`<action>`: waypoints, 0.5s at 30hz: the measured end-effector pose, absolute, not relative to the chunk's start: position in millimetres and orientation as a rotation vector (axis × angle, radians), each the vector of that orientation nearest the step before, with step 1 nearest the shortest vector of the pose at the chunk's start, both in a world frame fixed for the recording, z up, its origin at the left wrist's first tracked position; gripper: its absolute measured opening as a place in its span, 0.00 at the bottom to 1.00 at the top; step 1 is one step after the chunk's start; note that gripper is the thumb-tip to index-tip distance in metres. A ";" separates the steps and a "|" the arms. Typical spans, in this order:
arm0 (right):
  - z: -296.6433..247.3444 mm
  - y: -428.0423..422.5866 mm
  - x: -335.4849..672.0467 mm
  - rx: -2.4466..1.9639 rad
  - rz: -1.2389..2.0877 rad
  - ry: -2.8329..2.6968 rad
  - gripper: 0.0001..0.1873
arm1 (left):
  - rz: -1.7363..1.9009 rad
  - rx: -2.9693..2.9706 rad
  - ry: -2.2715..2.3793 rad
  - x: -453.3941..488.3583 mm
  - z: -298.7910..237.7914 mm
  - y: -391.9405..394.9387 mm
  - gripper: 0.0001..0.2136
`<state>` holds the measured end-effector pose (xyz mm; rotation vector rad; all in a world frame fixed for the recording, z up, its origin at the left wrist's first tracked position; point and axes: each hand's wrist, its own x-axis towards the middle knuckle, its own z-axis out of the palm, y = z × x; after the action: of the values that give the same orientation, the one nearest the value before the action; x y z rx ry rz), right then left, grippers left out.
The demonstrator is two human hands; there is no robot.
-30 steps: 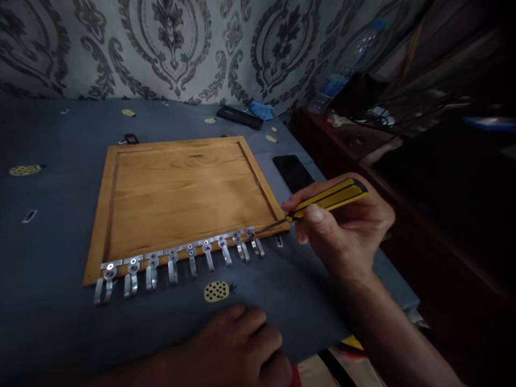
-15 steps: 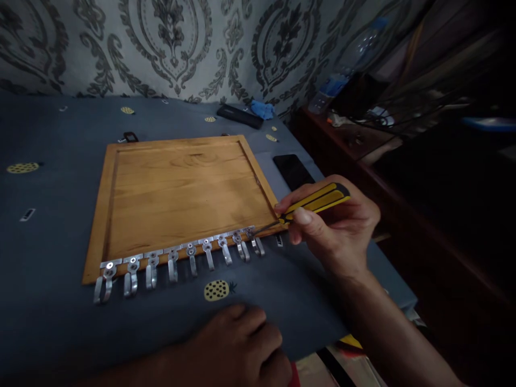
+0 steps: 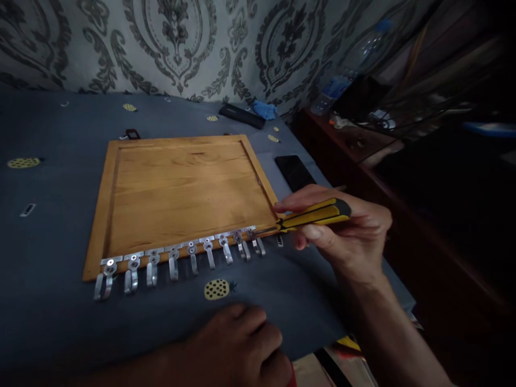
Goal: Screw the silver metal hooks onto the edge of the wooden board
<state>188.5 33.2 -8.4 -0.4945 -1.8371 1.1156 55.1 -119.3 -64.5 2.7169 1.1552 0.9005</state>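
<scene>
A wooden framed board (image 3: 185, 188) lies flat on the cloth-covered table. Along its near edge runs a row of several silver metal hooks (image 3: 173, 262), fixed with cross-head screws. My right hand (image 3: 358, 231) is closed around a yellow-and-black screwdriver (image 3: 316, 214). The shaft slants left, and its tip meets the rightmost hook (image 3: 258, 245); the exact contact there is too small to make out. Nearer to me, my left hand (image 3: 237, 344) rests at the table's front edge with fingers curled. Its fingertips are hidden, so I cannot tell what they hold, if anything.
A black phone (image 3: 294, 172) lies right of the board. Behind it are a dark elongated case (image 3: 242, 115) and a crumpled blue cloth (image 3: 265, 109). A plastic bottle (image 3: 332, 94) and cables stand on a brown ledge (image 3: 342, 134) at the right. Patterned fabric (image 3: 226, 48) hangs behind.
My right hand has turned and shifted slightly right and down, and the screwdriver lies flatter. Its tip stays at the rightmost hook. My left hand keeps its place.
</scene>
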 end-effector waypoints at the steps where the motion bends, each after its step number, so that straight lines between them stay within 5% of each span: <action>1: -8.7 33.1 187.7 -0.487 1.094 -1.834 0.09 | 0.897 2.713 1.157 55.2 -64.6 -119.4 0.10; 15: -6.2 28.7 190.4 -0.576 1.124 -1.804 0.12 | 0.900 2.692 1.155 54.9 -64.2 -120.7 0.11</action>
<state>190.4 28.7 -6.2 -0.5761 -1.8043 1.1240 54.9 -120.7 -64.2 2.6918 1.1548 0.8997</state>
